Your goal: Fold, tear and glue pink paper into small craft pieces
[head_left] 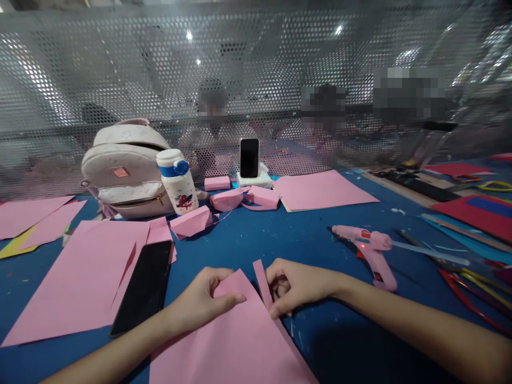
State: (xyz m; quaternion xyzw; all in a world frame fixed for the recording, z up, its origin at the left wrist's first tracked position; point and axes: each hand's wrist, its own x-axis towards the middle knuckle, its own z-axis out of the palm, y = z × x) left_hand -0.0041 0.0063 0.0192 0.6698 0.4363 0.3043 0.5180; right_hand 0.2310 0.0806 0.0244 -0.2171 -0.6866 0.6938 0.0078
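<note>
Left hand [198, 301]: I had thumb and fingers pinched on the near sheet [230, 344], close to its far corner. Right hand [298, 285]: curled nearly closed, gripping the strip [261, 278] at the sheet's right edge; whether the two were joined, I could not tell. Sheet lay before me over the table [256, 234], glue gun [374, 250] off to the right, red light lit.

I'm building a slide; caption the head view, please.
Left hand holds a pink sheet; right hand pinches a narrow strip at its edge.
</note>
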